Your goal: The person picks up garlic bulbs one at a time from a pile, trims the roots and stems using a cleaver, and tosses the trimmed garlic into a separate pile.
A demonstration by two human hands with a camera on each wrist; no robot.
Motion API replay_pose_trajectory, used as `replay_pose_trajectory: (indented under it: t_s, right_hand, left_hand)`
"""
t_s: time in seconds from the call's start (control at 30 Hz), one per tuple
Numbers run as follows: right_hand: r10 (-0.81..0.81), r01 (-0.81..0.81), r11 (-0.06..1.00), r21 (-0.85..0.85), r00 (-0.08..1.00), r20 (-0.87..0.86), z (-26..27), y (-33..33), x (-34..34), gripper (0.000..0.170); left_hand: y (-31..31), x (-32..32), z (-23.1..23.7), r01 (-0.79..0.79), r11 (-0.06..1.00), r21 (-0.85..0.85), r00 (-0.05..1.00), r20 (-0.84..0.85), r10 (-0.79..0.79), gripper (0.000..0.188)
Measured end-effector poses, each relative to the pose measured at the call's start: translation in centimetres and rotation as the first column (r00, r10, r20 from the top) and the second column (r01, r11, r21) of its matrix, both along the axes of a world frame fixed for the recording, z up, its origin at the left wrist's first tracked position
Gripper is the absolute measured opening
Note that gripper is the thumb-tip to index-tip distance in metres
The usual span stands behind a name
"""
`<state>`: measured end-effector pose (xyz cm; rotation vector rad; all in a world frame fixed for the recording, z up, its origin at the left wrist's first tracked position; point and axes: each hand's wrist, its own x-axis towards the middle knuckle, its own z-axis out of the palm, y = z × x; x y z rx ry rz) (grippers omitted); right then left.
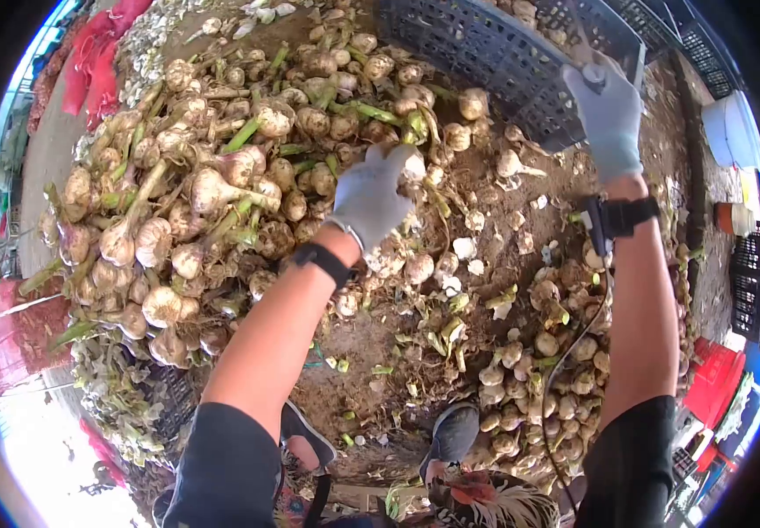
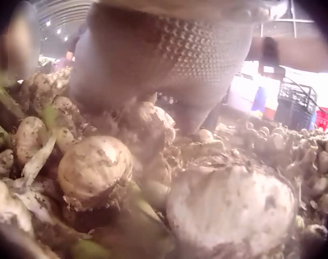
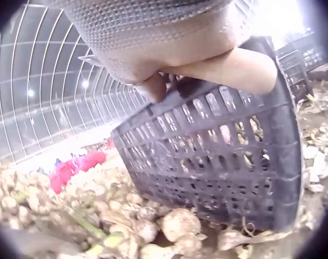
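Big garlic pile first: it spreads over the ground in front and to your left, bulbs heaped loose with stems on, so expect it to roll and slide if you pull from low down. Plastic crate beyond it, upper right: looks stiff and light; the rim would be the place to hold. Smaller garlic heap on the ground, lower right, near your foot.

Your right hand is curled round a wooden handle, in front of the crate; can't tell if it touches the rim. Handle looks hard and smooth, maybe a bit slick in a knit glove.

Your left hand is down at the pile's near edge, fingers bent, a garlic bulb right at the tips; can't tell whether it's gripped.

Bulbs should be light and firm, dusty with soil, papery skin liable to slip or flake, and could bruise if squeezed or dropped. Take them round the widest part, or by the neck. Green stem: probably bendy, fine as a handhold. Loose skins: near weightless.
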<state>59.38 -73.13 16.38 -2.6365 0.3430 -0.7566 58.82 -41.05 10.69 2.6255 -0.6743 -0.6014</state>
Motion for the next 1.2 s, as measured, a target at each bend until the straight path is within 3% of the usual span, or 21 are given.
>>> replay_pose_trajectory:
  t_s: [0.07, 0.1, 0.17, 0.23, 0.27, 0.4, 0.43, 0.47, 0.53, 0.6, 0.73, 0.77, 0.8, 0.87, 0.93, 1.0, 1.03, 1.07, 1.13, 1.17, 1.2]
  right_hand:
    - [-0.033, 0.015, 0.907, 0.421, 0.999, 0.035, 3.2, 3.6, -6.7, 0.021]
    - [-0.003, -0.004, 0.829, 0.560, 1.000, 0.012, 3.6, 4.8, -9.4, 0.018]
    - [0.022, 0.044, 0.642, 0.765, 0.997, -0.076, 3.7, 6.8, -15.1, 0.015]
    - [0.034, 0.160, 0.431, 0.888, 0.981, -0.193, 2.7, 8.7, -20.5, 0.018]
    - [0.046, 0.210, 0.310, 0.927, 0.971, -0.235, 1.7, 9.6, -23.0, 0.019]
    - [0.139, 0.254, 0.175, 0.951, 0.950, -0.279, -0.3, 14.2, -30.4, 0.020]
    - [0.197, 0.186, 0.186, 0.965, 0.955, -0.222, -0.2, 15.1, -31.9, 0.026]
    - [0.237, 0.137, 0.092, 0.986, 0.959, -0.155, 0.5, 16.4, -33.0, 0.033]
    - [0.255, 0.067, 0.067, 0.996, 0.963, -0.082, 2.0, 19.7, -33.9, 0.036]
    - [0.319, 0.060, -0.167, 0.984, 0.948, -0.004, 2.5, 21.9, -34.9, 0.035]
    - [0.321, 0.097, -0.199, 0.975, 0.947, -0.029, 2.5, 23.9, -36.6, 0.033]
    - [0.298, 0.097, -0.246, 0.964, 0.954, -0.020, 2.4, 24.3, -37.0, 0.032]
    - [0.299, 0.099, -0.252, 0.963, 0.954, -0.020, 1.9, 24.6, -37.3, 0.032]
    - [0.323, 0.074, -0.205, 0.976, 0.946, -0.004, 1.4, 25.1, -37.3, 0.031]
    - [0.305, 0.063, -0.157, 0.986, 0.952, -0.012, 1.8, 24.6, -37.4, 0.033]
    - [0.380, 0.006, 0.014, 1.000, 0.925, -0.011, 2.2, 23.8, -37.4, 0.037]
    - [0.405, -0.195, 0.281, 0.940, 0.912, 0.069, 2.2, 23.9, -37.3, 0.038]
    - [0.468, -0.306, 0.466, 0.830, 0.881, 0.062, 2.3, 24.1, -36.8, 0.033]
    - [0.451, -0.209, 0.492, 0.845, 0.892, -0.042, 1.5, 24.0, -36.5, 0.022]
    - [0.380, -0.034, 0.312, 0.950, 0.921, -0.091, 0.9, 23.8, -36.2, 0.017]
    - [0.315, 0.133, 0.101, 0.986, 0.936, -0.159, 0.2, 23.5, -35.8, 0.013]
  left_hand:
    - [-0.7, 1.1, -1.2, -0.126, 0.991, -0.036, 0.989, -0.079, 0.123, 0.057]
    - [-0.8, 0.9, -1.5, -0.108, 0.992, -0.060, 0.994, 0.026, 0.110, 0.056]
    - [-0.7, -0.9, -1.2, -0.075, 0.977, -0.200, 0.978, 0.177, 0.111, 0.052]
    - [-0.3, -4.6, 2.0, -0.036, 0.983, -0.182, 0.984, 0.165, 0.067, 0.045]
    - [0.2, -6.9, 3.8, -0.015, 0.983, -0.183, 0.988, 0.149, 0.042, 0.044]
    - [4.8, -15.9, 5.0, -0.118, 0.806, -0.580, 0.993, -0.059, 0.103, 0.044]
    - [5.6, -18.2, 6.4, -0.167, 0.808, -0.565, 0.985, -0.129, 0.114, 0.046]
    - [6.2, -20.5, 7.5, -0.289, 0.776, -0.561, 0.944, -0.303, 0.132, 0.044]
    - [6.6, -24.8, 9.8, -0.461, 0.659, -0.594, 0.858, -0.488, 0.160, 0.044]
    - [7.1, -27.9, 11.2, -0.266, 0.786, -0.558, 0.949, -0.294, 0.112, 0.050]
    - [9.4, -32.4, 10.1, -0.285, 0.747, -0.601, 0.955, -0.239, 0.173, 0.061]
    - [8.9, -32.8, 10.2, -0.497, 0.530, -0.687, 0.842, -0.530, 0.102, 0.056]
    - [9.0, -33.4, 10.2, -0.498, 0.534, -0.683, 0.841, -0.531, 0.106, 0.056]
    - [9.1, -34.2, 9.7, -0.746, 0.343, -0.570, 0.624, -0.778, 0.064, 0.050]
    - [9.3, -34.3, 9.2, -0.800, 0.366, -0.475, 0.550, -0.825, 0.132, 0.042]
    - [9.2, -33.9, 8.7, -0.668, 0.471, -0.576, 0.709, -0.685, 0.168, 0.036]
    - [9.5, -33.6, 8.5, -0.632, 0.568, -0.527, 0.715, -0.680, 0.164, 0.038]
    - [9.4, -33.7, 8.2, -0.637, 0.575, -0.512, 0.704, -0.690, 0.166, 0.038]
    - [9.0, -33.7, 7.9, -0.806, 0.441, -0.395, 0.484, -0.869, 0.107, 0.053]
    - [8.0, -33.6, 8.9, -0.852, 0.333, -0.405, 0.451, -0.889, 0.073, 0.050]
    - [7.6, -33.4, 9.1, -0.856, 0.339, -0.391, 0.439, -0.895, 0.076, 0.050]
